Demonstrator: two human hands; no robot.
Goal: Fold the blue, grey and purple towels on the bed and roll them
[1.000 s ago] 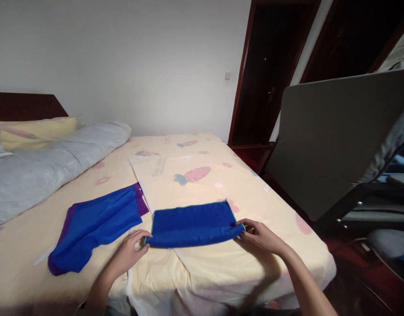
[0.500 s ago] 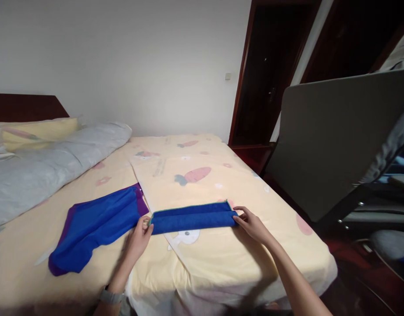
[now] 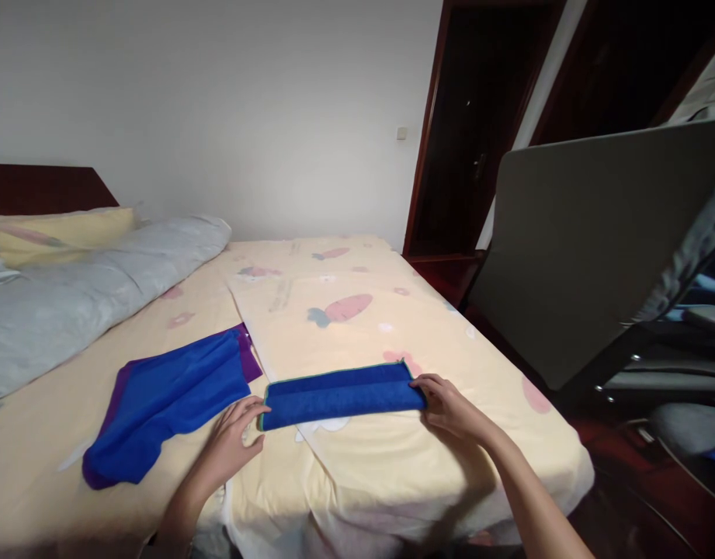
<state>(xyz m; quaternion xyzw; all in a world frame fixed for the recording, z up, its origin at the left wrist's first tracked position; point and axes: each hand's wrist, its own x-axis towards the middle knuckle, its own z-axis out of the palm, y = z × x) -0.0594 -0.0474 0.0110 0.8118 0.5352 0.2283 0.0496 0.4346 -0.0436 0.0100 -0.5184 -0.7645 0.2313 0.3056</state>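
Observation:
A dark blue cloth (image 3: pixel 339 397) with a green edge lies folded in a long strip on the bed. At its left end is my left hand (image 3: pixel 234 439), fingers and thumb apart, with fingertips touching the cloth's edge. My right hand (image 3: pixel 447 404) has its fingers closed on the strip's right end. Left of the strip, a brighter blue cloth (image 3: pixel 182 388) with a purple border lies loosely spread and creased, partly beyond my left hand.
The bed (image 3: pixel 357 341) has a yellow sheet with carrot prints. A grey rolled quilt (image 3: pixel 112 272) and a yellow pillow (image 3: pixel 66 237) lie at the left. A dark grey panel (image 3: pixel 584 241) stands right of the bed.
The strip's front edge has come down toward me and it lies flatter. My left hand has opened from its pinch and turned; my right hand has shifted slightly nearer.

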